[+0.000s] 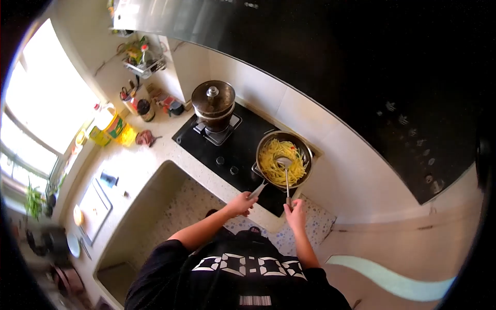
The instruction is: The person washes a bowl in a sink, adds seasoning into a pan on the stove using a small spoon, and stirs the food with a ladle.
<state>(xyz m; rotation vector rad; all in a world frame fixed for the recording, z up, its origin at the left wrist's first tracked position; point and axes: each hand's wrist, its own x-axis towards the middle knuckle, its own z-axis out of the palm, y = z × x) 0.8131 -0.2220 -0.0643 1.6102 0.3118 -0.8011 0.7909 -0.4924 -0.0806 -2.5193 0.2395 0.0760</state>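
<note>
A frying pan [308, 172] stands on the right burner, filled with pale yellow shredded strips [272, 156] with a few red and green bits, which look like potato shreds. My left hand [240, 204] is closed on the pan's handle [258, 190], which points toward me. In my right hand [296, 214] is the dark grip of a long-handled spatula [287, 178]. Its metal head rests in the middle of the strips and is partly covered by them, so its exact shape is unclear.
A lidded pot [213, 101] sits on the left burner of the black stove [235, 150]. Overhead looms the dark range hood [336, 67]. Leftward are an oil bottle [116, 125], a sink-like recess [165, 199], a cutting board [96, 211] and a bowl [74, 244].
</note>
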